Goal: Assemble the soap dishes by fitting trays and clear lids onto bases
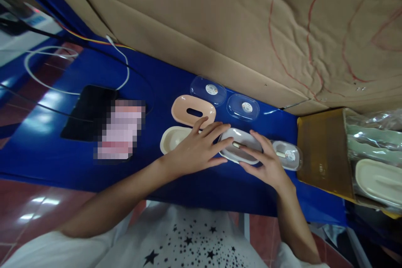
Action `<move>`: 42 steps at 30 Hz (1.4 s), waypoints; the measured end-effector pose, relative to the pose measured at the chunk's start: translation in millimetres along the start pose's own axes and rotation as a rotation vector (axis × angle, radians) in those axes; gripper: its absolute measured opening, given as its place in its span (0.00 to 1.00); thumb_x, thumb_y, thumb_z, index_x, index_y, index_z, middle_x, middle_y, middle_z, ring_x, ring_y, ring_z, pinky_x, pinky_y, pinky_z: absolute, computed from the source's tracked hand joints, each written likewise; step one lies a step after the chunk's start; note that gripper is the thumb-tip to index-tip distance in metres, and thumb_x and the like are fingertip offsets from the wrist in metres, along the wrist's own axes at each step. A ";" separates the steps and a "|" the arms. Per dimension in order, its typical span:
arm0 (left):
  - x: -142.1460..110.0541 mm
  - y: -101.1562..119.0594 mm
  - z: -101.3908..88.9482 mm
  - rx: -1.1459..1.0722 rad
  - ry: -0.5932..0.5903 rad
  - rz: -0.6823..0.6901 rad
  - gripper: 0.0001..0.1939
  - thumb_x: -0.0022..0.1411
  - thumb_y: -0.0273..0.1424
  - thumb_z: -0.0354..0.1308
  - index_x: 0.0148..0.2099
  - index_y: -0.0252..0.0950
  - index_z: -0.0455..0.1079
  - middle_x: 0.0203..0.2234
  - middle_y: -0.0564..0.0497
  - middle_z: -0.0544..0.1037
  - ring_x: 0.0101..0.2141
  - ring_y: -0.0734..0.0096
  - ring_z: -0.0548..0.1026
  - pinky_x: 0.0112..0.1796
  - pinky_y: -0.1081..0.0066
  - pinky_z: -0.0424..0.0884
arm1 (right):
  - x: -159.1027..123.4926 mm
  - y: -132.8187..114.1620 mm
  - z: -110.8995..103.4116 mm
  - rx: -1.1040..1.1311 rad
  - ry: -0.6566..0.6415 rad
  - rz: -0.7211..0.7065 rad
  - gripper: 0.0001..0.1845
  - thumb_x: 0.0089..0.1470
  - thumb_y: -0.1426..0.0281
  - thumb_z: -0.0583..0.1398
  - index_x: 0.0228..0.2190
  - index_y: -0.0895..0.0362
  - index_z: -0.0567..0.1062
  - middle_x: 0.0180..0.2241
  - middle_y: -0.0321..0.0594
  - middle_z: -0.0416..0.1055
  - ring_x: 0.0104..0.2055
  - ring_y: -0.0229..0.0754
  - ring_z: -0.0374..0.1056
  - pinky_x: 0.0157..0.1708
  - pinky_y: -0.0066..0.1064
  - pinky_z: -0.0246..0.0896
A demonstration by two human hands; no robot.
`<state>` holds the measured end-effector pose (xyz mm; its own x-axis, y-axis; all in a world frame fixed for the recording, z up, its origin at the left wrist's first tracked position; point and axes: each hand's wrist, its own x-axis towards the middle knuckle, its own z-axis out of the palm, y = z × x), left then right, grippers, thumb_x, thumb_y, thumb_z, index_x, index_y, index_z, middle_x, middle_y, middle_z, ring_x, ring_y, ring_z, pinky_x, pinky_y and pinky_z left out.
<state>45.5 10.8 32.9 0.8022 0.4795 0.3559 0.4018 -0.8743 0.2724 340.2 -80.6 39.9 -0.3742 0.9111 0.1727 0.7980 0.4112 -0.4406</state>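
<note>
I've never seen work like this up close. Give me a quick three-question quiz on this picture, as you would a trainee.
1. Multiple choice: What colour is the dish between the left hand and the right hand?
A) Peach
B) Pale grey
C) Dark green

2. True or false: The peach dish has an oblong opening in it.

3. Fill the blank: The clear plastic piece just beyond the peach dish carries a round white ____.

Key: 1. B, pale grey. 2. True. 3. Label.
</note>
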 end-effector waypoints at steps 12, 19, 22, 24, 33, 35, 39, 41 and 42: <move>2.2 2.7 0.1 -0.001 0.062 -0.028 0.23 0.78 0.42 0.61 0.67 0.37 0.69 0.62 0.37 0.76 0.61 0.47 0.75 0.64 0.45 0.67 | 1.2 7.1 -15.3 -0.069 0.096 0.062 0.25 0.65 0.60 0.69 0.61 0.43 0.79 0.76 0.44 0.58 0.73 0.64 0.64 0.67 0.68 0.67; -3.0 24.8 18.8 0.081 -0.038 0.241 0.02 0.75 0.27 0.62 0.46 0.36 0.77 0.43 0.47 0.81 0.45 0.59 0.78 0.51 0.57 0.68 | 26.3 23.0 -14.2 -0.051 0.026 0.130 0.30 0.67 0.56 0.67 0.66 0.42 0.72 0.77 0.47 0.55 0.75 0.62 0.62 0.71 0.64 0.64; -6.5 30.8 25.2 0.060 -0.038 0.293 0.03 0.72 0.24 0.64 0.43 0.36 0.77 0.36 0.49 0.79 0.40 0.61 0.76 0.49 0.59 0.67 | 38.5 28.1 -8.2 -0.025 -0.024 0.119 0.33 0.67 0.55 0.66 0.69 0.43 0.67 0.77 0.49 0.54 0.77 0.62 0.58 0.72 0.64 0.61; -7.9 32.3 25.8 0.041 -0.041 0.304 0.03 0.71 0.24 0.65 0.42 0.37 0.77 0.35 0.50 0.78 0.39 0.61 0.75 0.47 0.59 0.66 | 46.8 30.3 -3.9 -0.025 -0.047 0.094 0.33 0.68 0.54 0.65 0.69 0.43 0.66 0.77 0.49 0.53 0.79 0.62 0.54 0.73 0.65 0.59; -9.2 34.2 22.6 0.024 -0.065 0.286 0.05 0.72 0.24 0.65 0.40 0.38 0.74 0.35 0.51 0.78 0.39 0.62 0.76 0.48 0.60 0.67 | 43.4 25.3 -11.8 -0.093 -0.126 0.092 0.37 0.70 0.53 0.62 0.73 0.41 0.59 0.80 0.49 0.48 0.81 0.61 0.48 0.75 0.65 0.53; -10.0 34.2 22.0 0.021 -0.083 0.268 0.05 0.71 0.24 0.66 0.41 0.37 0.74 0.35 0.51 0.78 0.38 0.61 0.76 0.47 0.59 0.67 | 20.1 29.1 -32.2 -0.171 -0.120 0.152 0.38 0.69 0.51 0.63 0.74 0.40 0.59 0.79 0.48 0.50 0.81 0.62 0.49 0.75 0.68 0.49; -12.5 34.9 22.6 0.020 -0.110 0.238 0.04 0.70 0.23 0.65 0.42 0.36 0.74 0.35 0.50 0.79 0.38 0.60 0.76 0.45 0.59 0.68 | -40.0 46.5 -70.4 -0.315 -0.201 0.368 0.47 0.62 0.46 0.67 0.75 0.38 0.58 0.80 0.50 0.48 0.81 0.74 0.44 0.71 0.84 0.42; -13.3 35.8 25.5 0.016 -0.121 0.227 0.03 0.71 0.23 0.64 0.43 0.36 0.74 0.35 0.49 0.79 0.38 0.59 0.76 0.45 0.58 0.68 | -64.3 55.4 -78.1 -0.317 -0.268 0.426 0.55 0.58 0.47 0.70 0.77 0.38 0.52 0.80 0.54 0.49 0.80 0.77 0.46 0.67 0.86 0.48; -13.4 36.2 27.5 0.009 -0.128 0.218 0.03 0.71 0.23 0.63 0.43 0.35 0.74 0.35 0.49 0.79 0.38 0.59 0.76 0.45 0.58 0.68 | -72.6 58.7 -78.8 -0.312 -0.286 0.436 0.56 0.58 0.49 0.70 0.77 0.38 0.50 0.79 0.55 0.51 0.79 0.78 0.48 0.67 0.86 0.50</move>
<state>61.4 -29.5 13.4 0.9195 0.2663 0.2891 0.2162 -0.9569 0.1938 451.4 -120.4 70.9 -0.0593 0.9719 -0.2278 0.9910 0.0299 -0.1306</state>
